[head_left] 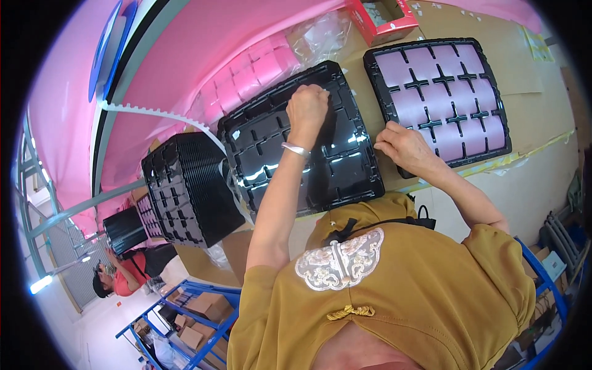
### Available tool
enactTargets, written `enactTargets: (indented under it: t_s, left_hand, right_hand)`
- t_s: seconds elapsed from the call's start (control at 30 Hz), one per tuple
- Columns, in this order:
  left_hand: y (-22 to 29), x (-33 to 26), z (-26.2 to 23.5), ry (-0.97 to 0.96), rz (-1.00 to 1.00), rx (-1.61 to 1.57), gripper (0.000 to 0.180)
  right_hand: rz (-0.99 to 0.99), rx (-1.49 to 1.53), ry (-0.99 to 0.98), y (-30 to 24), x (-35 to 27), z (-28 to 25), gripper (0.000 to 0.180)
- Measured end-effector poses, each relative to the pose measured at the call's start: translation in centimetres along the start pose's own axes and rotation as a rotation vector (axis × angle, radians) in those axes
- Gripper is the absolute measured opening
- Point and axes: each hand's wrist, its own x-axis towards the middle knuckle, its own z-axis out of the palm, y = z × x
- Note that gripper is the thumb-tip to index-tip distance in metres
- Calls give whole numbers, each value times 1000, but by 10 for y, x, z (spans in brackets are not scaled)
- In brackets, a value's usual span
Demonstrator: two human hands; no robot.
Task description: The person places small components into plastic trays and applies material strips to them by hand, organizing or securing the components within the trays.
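In the middle of the table lies an empty-looking glossy black plastic tray (311, 163) with moulded ridges. Over its far part is my left hand (308, 110), fingers curled closed; whatever they hold, if anything, is hidden. A silver bangle circles that wrist. To the right lies a second black tray (396, 106), its compartments filled with flat, shiny pale-pink pieces (444, 105). My right hand (404, 147) is between the two trays, by the filled tray's lower left edge. Its thumb and fingers are pinched together, and anything between them is too small to name.
A tall stack of nested black trays (191, 191) stands at the left. Behind lie a pink-filled tray under film (250, 74), crumpled clear plastic (324, 38) and an open red box (394, 31). Brown cardboard (493, 55) covers the table. Another person (126, 277) works farther left.
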Motion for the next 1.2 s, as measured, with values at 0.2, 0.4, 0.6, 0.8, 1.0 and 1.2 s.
enactTargets:
  t_s: [0.2,0.4,0.6,0.8,1.0,1.2]
  left_hand:
    - [13,14,18,-31,62,285,17]
    - [15,16,24,-27,67,393,19]
    - [-1,18,17,-46,-72,247,20]
    - [3,12,12,-52,-62,194,17]
    - [13,17,17,-20,-29,289,16]
    - [4,17,18,-30,-97,263,22]
  right_hand:
    - [56,3,-77,3,4,-2,14]
    - [20,-10,-13,6,5,-3,13]
    - [56,-21,-44,7,2,-2,15]
    - [47,-14,-61,8,4,2,15]
    - [-15,-25,-10,6,4,4,15]
    - [50,-30,-43,5,0,-2,15]
